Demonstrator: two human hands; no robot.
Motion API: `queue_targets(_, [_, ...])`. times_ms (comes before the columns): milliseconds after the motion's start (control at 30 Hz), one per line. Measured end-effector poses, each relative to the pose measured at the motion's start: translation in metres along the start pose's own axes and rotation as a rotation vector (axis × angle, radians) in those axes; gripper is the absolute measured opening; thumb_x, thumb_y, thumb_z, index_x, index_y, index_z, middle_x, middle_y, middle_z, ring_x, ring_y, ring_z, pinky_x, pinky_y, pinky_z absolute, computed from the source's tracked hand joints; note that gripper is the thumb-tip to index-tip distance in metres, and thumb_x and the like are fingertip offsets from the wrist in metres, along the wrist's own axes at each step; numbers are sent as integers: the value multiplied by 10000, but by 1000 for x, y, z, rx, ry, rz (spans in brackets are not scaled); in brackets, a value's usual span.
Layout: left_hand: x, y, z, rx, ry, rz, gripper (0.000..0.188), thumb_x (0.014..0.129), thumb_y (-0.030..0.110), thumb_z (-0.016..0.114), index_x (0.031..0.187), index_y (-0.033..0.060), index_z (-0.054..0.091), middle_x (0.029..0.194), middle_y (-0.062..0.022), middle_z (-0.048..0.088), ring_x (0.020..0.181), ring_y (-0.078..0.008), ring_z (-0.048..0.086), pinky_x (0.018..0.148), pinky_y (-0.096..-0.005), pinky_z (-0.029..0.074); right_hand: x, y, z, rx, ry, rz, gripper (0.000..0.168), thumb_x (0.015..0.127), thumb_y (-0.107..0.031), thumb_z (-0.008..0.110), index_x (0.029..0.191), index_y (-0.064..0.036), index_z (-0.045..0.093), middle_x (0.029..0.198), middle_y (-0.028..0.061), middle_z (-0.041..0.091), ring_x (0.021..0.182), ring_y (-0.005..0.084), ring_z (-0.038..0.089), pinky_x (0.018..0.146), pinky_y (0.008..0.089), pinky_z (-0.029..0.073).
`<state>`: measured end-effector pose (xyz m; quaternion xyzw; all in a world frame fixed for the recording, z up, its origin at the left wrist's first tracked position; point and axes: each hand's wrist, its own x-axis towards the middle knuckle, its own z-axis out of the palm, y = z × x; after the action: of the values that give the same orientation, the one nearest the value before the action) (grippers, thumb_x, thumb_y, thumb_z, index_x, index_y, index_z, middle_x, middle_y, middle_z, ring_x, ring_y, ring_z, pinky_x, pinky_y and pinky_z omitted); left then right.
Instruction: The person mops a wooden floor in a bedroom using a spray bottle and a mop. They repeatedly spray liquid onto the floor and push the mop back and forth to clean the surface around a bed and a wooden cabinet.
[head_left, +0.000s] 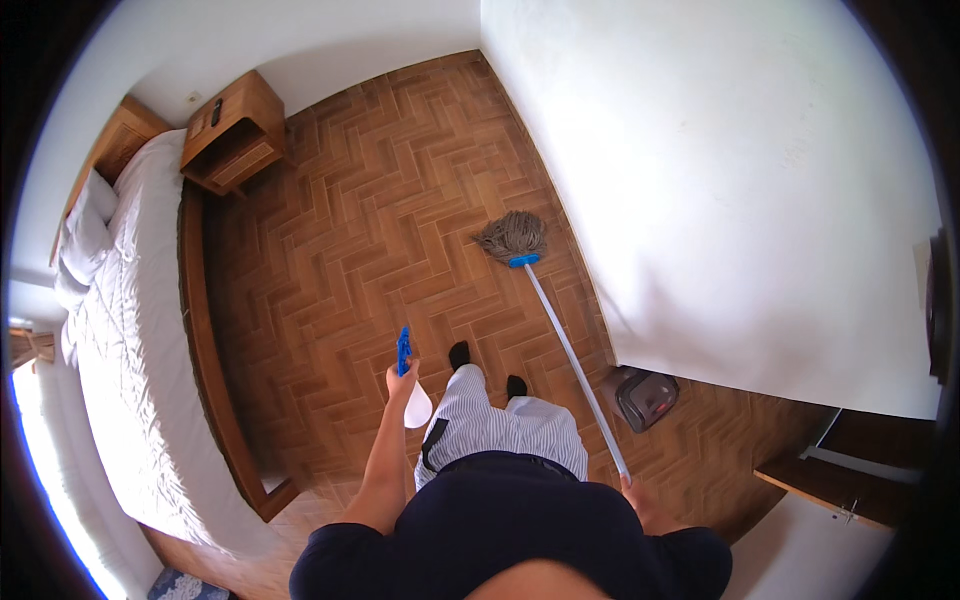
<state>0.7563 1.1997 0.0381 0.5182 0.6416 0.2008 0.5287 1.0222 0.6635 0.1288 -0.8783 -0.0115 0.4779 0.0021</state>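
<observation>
My left hand (403, 377) is closed around the neck of a white spray bottle (418, 409) with a blue trigger head (404, 351). The bottle hangs beside my left leg, above the floor. My right hand (634, 487) grips the upper end of a mop's pale metal handle (574, 356), partly hidden by my arm. The handle slants forward to a blue clamp (523, 260) and a grey-brown string mop head (514, 234), which rests on the wood-look herringbone floor (360, 225) near the right-hand wall.
A bed (135, 300) with a white cover and wooden frame runs along the left. Beyond it stands a wooden nightstand (240, 135) bearing a remote control (217, 112). A dark bin-like container (645, 397) sits by the wall corner (615, 363). At right is a wooden shelf (825, 487).
</observation>
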Motion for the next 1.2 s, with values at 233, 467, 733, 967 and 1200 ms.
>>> queue_targets(233, [-89, -36, 4, -250, 167, -64, 186, 680, 133, 609, 558, 86, 476, 496, 20, 473, 439, -60, 462, 405, -205, 349, 140, -44, -57, -116, 318, -403, 496, 793, -434, 386, 851, 28, 557, 794, 245, 552, 796, 374, 535, 667, 417, 411])
queue_targets(467, [-186, -72, -9, -224, 327, -101, 214, 679, 145, 625, 550, 75, 470, 475, 14, 464, 427, -62, 459, 398, -199, 349, 196, -286, -73, 29, 78, -436, 627, 791, -502, 318, 872, 87, 517, 606, 200, 546, 496, 329, 552, 466, 432, 434])
queue_targets(733, [-226, -81, -34, -214, 329, -124, 209, 685, 144, 624, 563, 70, 471, 493, 5, 480, 444, -67, 467, 408, -202, 351, 164, -418, 5, 129, -197, -471, 549, 818, -471, 287, 675, 30, 461, 408, 113, 447, 335, 280, 487, 316, 404, 366])
queue_targets(967, [-203, -103, -43, -175, 224, -127, 201, 686, 158, 617, 578, 66, 475, 495, -6, 485, 450, -75, 475, 415, -217, 361, 137, -167, 46, 31, 16, -516, 561, 811, -475, 316, 920, 39, 513, 817, 229, 555, 782, 327, 551, 641, 399, 422])
queue_targets(1200, [-194, -142, -50, -106, 192, -135, 203, 673, 180, 621, 562, 44, 519, 490, -11, 502, 463, -81, 492, 430, -229, 370, 68, 86, 32, -117, -53, -262, 542, 804, -461, 381, 999, 33, 490, 687, 152, 553, 627, 230, 557, 538, 331, 422])
